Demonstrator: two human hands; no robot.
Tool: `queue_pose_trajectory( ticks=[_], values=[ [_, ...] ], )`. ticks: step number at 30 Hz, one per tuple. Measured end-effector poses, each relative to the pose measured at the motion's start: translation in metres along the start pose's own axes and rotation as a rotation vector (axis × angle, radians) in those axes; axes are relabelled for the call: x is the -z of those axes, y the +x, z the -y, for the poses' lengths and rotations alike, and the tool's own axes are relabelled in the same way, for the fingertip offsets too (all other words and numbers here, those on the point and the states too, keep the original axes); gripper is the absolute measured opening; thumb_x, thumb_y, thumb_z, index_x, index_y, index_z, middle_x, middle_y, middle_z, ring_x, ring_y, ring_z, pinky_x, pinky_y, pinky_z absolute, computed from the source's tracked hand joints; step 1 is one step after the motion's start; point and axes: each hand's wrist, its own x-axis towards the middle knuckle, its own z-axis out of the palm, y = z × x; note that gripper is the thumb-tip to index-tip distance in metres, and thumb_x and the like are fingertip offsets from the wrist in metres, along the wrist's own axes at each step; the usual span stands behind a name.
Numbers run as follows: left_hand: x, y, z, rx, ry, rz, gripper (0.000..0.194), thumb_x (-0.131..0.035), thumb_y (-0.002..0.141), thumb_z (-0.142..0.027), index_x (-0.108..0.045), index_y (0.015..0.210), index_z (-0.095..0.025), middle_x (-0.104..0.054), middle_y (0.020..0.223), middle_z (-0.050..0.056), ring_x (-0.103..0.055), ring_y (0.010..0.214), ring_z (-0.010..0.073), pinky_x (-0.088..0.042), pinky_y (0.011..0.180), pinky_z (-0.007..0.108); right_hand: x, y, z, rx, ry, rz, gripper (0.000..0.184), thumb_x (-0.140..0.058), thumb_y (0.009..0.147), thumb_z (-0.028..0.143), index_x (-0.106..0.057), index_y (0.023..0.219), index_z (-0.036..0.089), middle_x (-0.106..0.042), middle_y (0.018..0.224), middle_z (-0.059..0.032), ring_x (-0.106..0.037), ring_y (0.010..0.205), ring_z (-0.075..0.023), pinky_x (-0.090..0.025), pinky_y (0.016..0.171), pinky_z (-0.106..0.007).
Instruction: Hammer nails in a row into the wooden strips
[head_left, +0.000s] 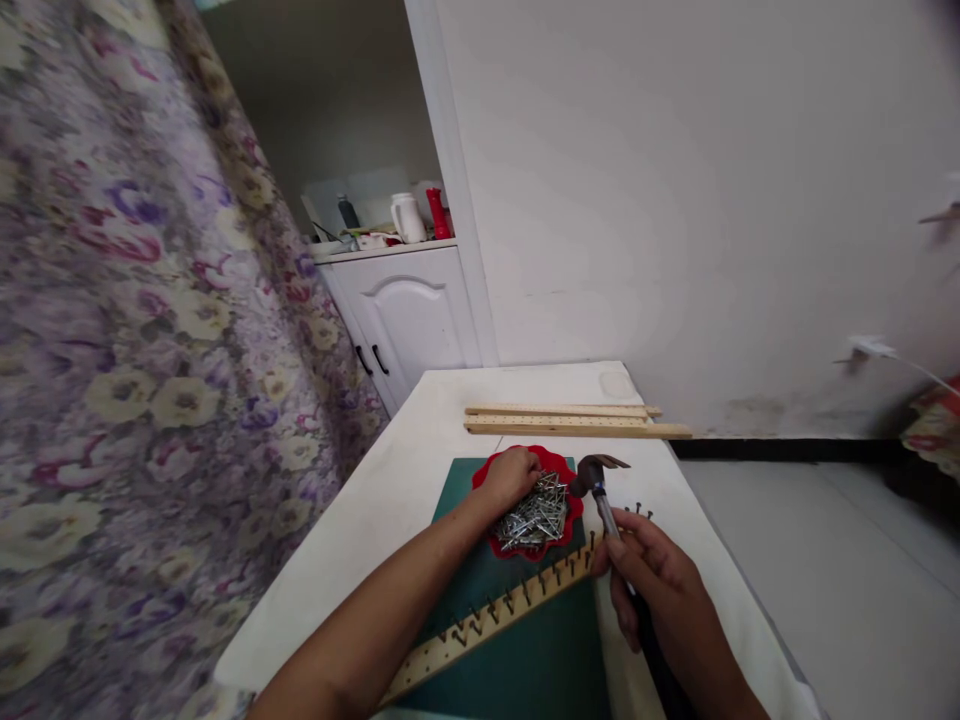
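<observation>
My left hand (pixel 510 480) reaches into a red scalloped dish (pixel 551 470) heaped with silver nails (pixel 536 518); its fingers curl down into the pile and what they grip is hidden. My right hand (pixel 660 590) is wrapped round the handle of a claw hammer (pixel 596 475), whose head hangs just right of the dish. In front of the dish a wooden strip (pixel 480 625) lies diagonally on a green mat (pixel 540 660), with a row of several nails standing in it.
A white table (pixel 390 500) carries the mat and two more wooden strips (pixel 570 420) at its far end. A floral curtain (pixel 135 350) hangs on the left, a white wall on the right, and a white cabinet (pixel 409 315) with jugs stands behind.
</observation>
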Motion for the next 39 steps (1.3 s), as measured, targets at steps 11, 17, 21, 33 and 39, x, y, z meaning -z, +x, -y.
queue_pose_trajectory(
  ticks=[11, 17, 21, 33, 39],
  values=[
    [0.004, 0.018, -0.018, 0.108, 0.104, 0.111, 0.011, -0.058, 0.065, -0.014, -0.068, 0.067, -0.017, -0.068, 0.068, 0.006, -0.059, 0.066, 0.0200, -0.039, 0.063, 0.027, -0.001, -0.001, 0.002, -0.009, -0.006, 0.014, 0.038, -0.063, 0.079, 0.041, -0.052, 0.107, 0.018, -0.060, 0.073, 0.0016, -0.040, 0.035, -0.0039, -0.034, 0.027, -0.016],
    [0.014, -0.002, -0.005, 0.094, 0.060, 0.083, 0.014, -0.057, 0.069, -0.017, -0.069, 0.076, -0.016, -0.067, 0.071, 0.002, -0.058, 0.067, 0.0160, -0.037, 0.058, 0.022, 0.001, 0.003, -0.002, 0.020, -0.005, -0.003, 0.040, -0.066, 0.076, 0.043, -0.053, 0.103, 0.017, -0.060, 0.070, 0.0024, -0.039, 0.034, -0.0042, -0.034, 0.027, -0.016],
    [0.012, -0.007, -0.006, 0.088, 0.049, 0.074, 0.017, -0.056, 0.075, -0.025, -0.070, 0.080, -0.017, -0.069, 0.075, 0.003, -0.059, 0.069, 0.0162, -0.039, 0.060, 0.022, 0.002, 0.005, -0.007, 0.041, 0.009, -0.002, 0.040, -0.067, 0.075, 0.042, -0.053, 0.103, 0.017, -0.060, 0.069, 0.0024, -0.039, 0.034, -0.0042, -0.034, 0.026, -0.016],
    [-0.005, 0.021, -0.025, 0.161, 0.158, 0.096, 0.013, -0.057, 0.070, -0.019, -0.070, 0.073, -0.019, -0.071, 0.077, 0.005, -0.062, 0.073, 0.0198, -0.041, 0.066, 0.025, 0.007, 0.005, -0.005, 0.034, 0.005, 0.006, 0.039, -0.066, 0.076, 0.041, -0.053, 0.104, 0.017, -0.062, 0.070, 0.0024, -0.041, 0.032, -0.0036, -0.036, 0.025, -0.015],
    [-0.006, 0.018, -0.029, 0.150, 0.191, 0.097, 0.015, -0.059, 0.066, -0.016, -0.069, 0.077, -0.020, -0.070, 0.080, 0.005, -0.061, 0.074, 0.0195, -0.041, 0.065, 0.024, 0.003, 0.004, 0.000, 0.038, 0.011, 0.008, 0.039, -0.067, 0.075, 0.042, -0.055, 0.101, 0.016, -0.063, 0.070, 0.0019, -0.041, 0.032, -0.0034, -0.036, 0.025, -0.016]
  ],
)
